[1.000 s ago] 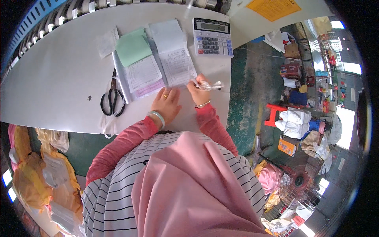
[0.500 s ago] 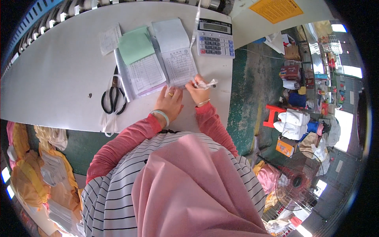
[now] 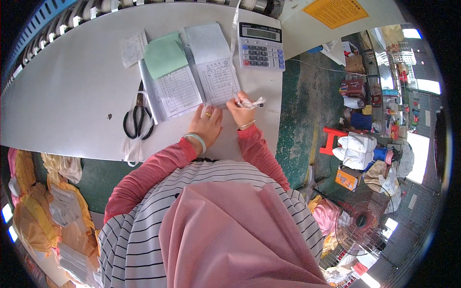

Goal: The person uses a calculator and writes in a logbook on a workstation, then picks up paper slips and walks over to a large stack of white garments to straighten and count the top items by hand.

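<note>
My right hand is closed around a pen with a clear plastic strip tied to it. It rests at the lower right corner of a filled-in form pad, whose pale blue cover sheet is folded back. Fingers stretched out, my left hand lies flat along the pad's bottom edge and holds nothing. To its left sits a second form booklet with a green sheet over its upper part. The pen's tip is hidden by my fingers.
A calculator stands right of the pad. Black-handled scissors and a small paper slip lie to the left on the white table. Beyond its right edge are a red stool, white bundles and a fan.
The plastic strip on the pen has shifted slightly with my right hand. The purple sheet under the left booklet no longer shows. My left hand has hardly moved.
</note>
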{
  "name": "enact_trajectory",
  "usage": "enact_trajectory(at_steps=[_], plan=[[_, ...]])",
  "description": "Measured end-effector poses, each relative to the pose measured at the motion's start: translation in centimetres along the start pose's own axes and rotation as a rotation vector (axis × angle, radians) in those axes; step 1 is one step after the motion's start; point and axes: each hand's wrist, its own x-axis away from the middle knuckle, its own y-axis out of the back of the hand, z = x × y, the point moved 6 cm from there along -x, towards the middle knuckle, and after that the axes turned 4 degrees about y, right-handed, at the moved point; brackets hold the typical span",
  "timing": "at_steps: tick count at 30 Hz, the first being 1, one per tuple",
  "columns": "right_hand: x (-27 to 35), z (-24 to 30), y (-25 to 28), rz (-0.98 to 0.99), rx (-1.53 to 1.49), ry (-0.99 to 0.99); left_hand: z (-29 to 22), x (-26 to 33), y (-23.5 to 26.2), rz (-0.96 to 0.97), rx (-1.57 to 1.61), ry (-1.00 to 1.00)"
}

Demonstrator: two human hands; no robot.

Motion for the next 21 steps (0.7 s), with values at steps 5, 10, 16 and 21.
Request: enact_trajectory(at_steps=[5,10,16,21], plan=[[0.0,0.2,0.1,-0.005,0.031,0.018,0.0,0.0,-0.3,-0.004,-0.01,-0.003],[0.0,0.4,0.1,-0.013,0.056,0.002,0.0,0.1,-0.1,-0.009,-0.022,-0.002],[0.0,0.1,0.1,0.006,0.088,0.056,-0.1,0.1,-0.3,-0.016,-0.02,-0.012],[0.2,-0.8,0.3,-0.043,0.156,0.02,-0.3,-0.1,-0.1,-0.011,-0.025,-0.024]])
